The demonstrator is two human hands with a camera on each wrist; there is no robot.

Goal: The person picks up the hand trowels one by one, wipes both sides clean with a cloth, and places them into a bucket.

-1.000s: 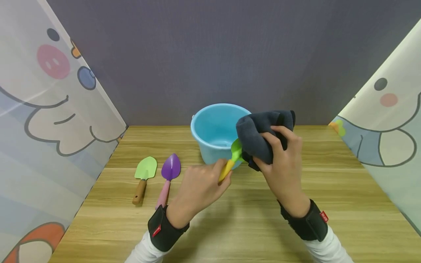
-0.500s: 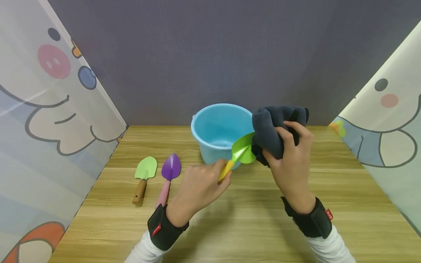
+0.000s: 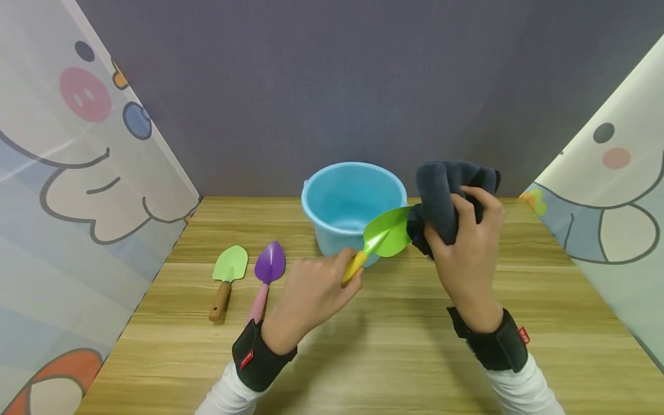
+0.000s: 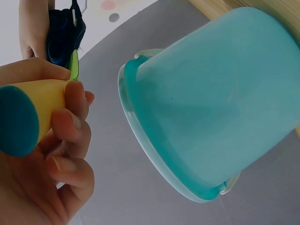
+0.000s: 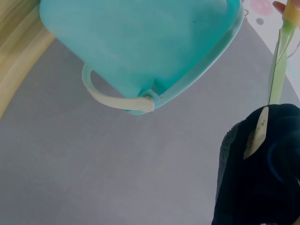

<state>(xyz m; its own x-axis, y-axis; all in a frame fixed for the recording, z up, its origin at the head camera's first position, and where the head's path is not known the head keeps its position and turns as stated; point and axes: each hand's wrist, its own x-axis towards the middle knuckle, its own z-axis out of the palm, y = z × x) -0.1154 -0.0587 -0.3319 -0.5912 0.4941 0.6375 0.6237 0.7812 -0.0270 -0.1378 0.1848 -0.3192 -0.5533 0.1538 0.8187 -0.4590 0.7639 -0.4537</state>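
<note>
My left hand (image 3: 316,288) grips the yellow handle of a toy trowel (image 3: 386,233) whose green blade points up and to the right. In the left wrist view the fingers curl round that handle, which has a blue end. My right hand (image 3: 469,253) holds a bunched dark grey cloth (image 3: 441,196) with its fingers bent over it. The cloth touches the tip of the green blade and hides it. Behind the trowel stands a light blue bucket (image 3: 324,236), and the blade overlaps its front right side in the head view.
Left of my left hand, a green trowel with a brown handle (image 3: 222,300) and a purple trowel with a pink handle (image 3: 270,265) lie on the wooden table (image 3: 415,357). A dark grey wall (image 3: 332,86) rises behind the bucket.
My right hand has moved the cloth up and to the right along the blade, so more of the green shows. My left hand has stayed almost still.
</note>
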